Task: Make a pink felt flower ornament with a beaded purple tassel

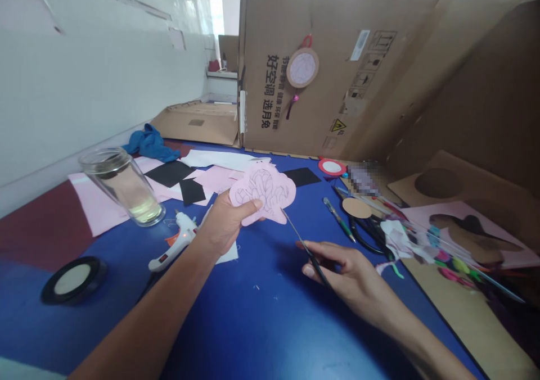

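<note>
Right hand (350,273) pinching black-handled needle (310,250), tip just beside pink cutout (264,191); left hand (221,225) gripping cutout, thumb pressed on front, above blue table (253,324).

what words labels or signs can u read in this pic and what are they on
"好空调 选月兔": large black print on the cardboard carton panel
Smaller column of black characters beside it: too small to read
White sticker label: too small to read
Yellow warning triangle: symbol too small to make out
Pixelated patch: blurred, unreadable
</note>
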Available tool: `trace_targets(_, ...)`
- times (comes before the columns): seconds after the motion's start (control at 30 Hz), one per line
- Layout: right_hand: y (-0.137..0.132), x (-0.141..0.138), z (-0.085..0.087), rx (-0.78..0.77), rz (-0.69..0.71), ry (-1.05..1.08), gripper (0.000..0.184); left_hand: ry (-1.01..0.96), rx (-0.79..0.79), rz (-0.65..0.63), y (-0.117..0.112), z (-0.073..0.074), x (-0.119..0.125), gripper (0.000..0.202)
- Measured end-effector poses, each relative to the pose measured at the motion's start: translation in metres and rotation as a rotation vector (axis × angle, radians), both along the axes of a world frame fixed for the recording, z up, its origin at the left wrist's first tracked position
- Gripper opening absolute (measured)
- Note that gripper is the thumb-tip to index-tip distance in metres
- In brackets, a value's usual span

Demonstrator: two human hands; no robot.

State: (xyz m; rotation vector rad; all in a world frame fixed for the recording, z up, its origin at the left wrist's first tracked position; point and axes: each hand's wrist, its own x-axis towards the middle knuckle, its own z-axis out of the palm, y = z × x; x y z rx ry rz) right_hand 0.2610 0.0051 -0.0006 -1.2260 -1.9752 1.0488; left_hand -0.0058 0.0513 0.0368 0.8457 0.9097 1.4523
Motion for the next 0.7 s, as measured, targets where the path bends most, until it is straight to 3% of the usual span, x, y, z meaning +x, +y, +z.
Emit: trace_targets(0.7, 0.0011, 0.0024, -0.0006, 0.022, 0.022, -0.017, 0.033, 0.057, 0.027, -0.014, 0.0024, -0.0011, -0.0039, 0.041)
